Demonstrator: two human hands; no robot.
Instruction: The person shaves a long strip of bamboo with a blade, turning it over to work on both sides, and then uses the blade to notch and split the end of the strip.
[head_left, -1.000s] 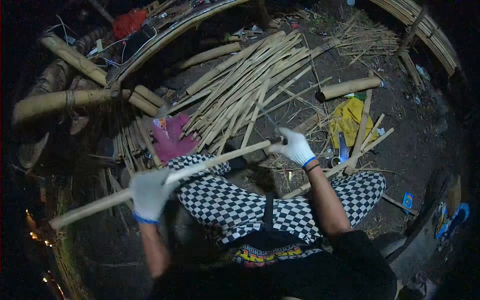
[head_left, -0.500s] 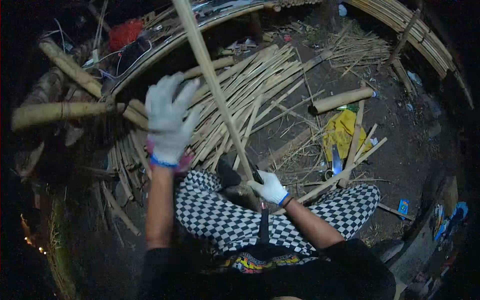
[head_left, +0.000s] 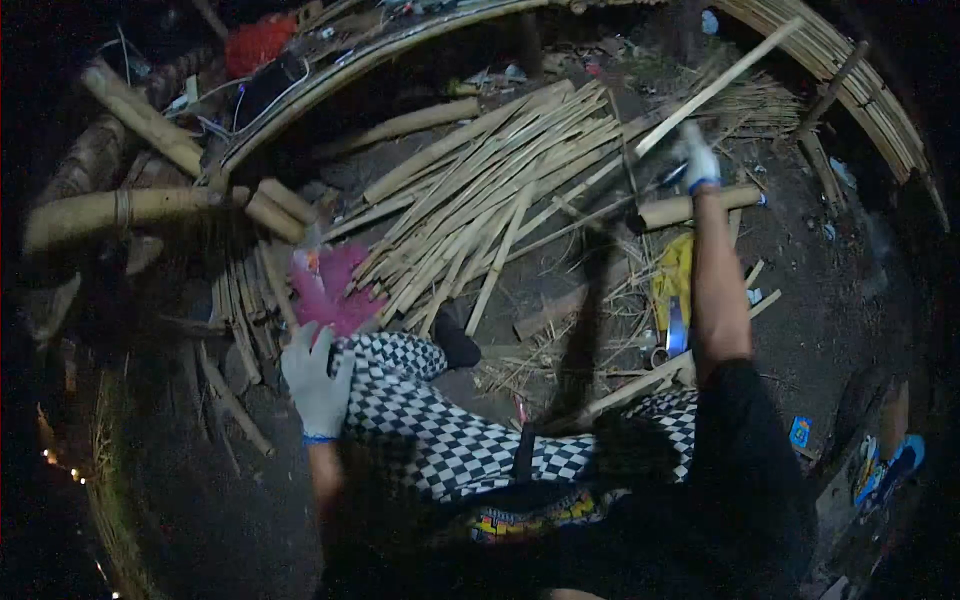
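Observation:
My left hand (head_left: 318, 385), in a white glove with a blue cuff, has its fingers spread beside the checkered trouser leg (head_left: 400, 400) and holds nothing. My right hand (head_left: 700, 168), gloved too, is stretched forward at the upper right. Its fingers are blurred, closed round something dark and shiny that I cannot make out. Just above it a pale bamboo strip (head_left: 720, 85) slants up to the right; whether the hand touches it is unclear. A pile of split bamboo strips (head_left: 490, 190) lies ahead, with a pink plastic bag (head_left: 335, 290) at its left.
Below my right arm lie a yellow cloth (head_left: 672, 275) and a shiny blade (head_left: 677, 328). A bamboo tube (head_left: 690, 207) rests near my right wrist. Thick bamboo poles (head_left: 120, 215) are at the left; a long curved bamboo rail (head_left: 350, 85) crosses the top.
My right hand has swung forward and right from my lap, and the long strip has moved to the upper right. My left hand has dropped back toward the knee, uncovering the pink bag.

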